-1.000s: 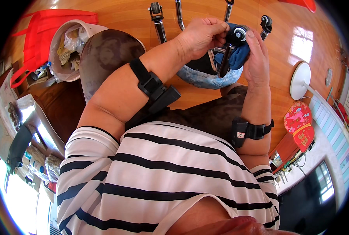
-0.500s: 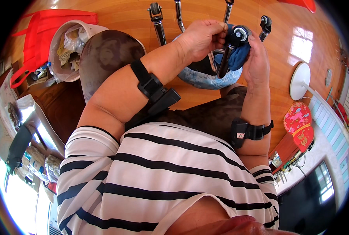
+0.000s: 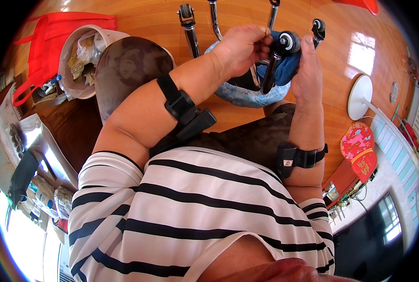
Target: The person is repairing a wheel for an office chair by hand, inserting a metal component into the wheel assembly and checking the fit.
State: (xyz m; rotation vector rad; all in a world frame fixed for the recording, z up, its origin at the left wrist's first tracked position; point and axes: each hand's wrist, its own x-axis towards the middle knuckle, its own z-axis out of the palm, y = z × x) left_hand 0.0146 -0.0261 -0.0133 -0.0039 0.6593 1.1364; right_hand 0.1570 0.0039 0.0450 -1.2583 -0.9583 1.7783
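A wheeled stool stands upside down before me, its light-blue patterned seat point(image 3: 247, 97) low and its chrome legs pointing up. Between my hands is the black caster wheel point(image 3: 288, 42) of the nearest leg, with a grey hub. A dark blue cloth point(image 3: 287, 70) is bunched behind and beside this leg. My left hand point(image 3: 244, 50) is at the wheel's left, thumb and fingertips pinched together; anything between them is too small to make out. On the right, my right hand point(image 3: 308, 75) closes around the cloth, its thumb raised beside the wheel and its other fingers mostly hidden.
Other casters point(image 3: 187, 14) stick up on the far legs. To the left stand a bin point(image 3: 70, 77) with rubbish and a red bag point(image 3: 45, 42). At right are a white round base point(image 3: 360, 97) and a red patterned cap point(image 3: 357, 143).
The caster wheel has swivelled, so its hub now faces more to the right. My right thumb has come away from the wheel. My left hand has barely moved.
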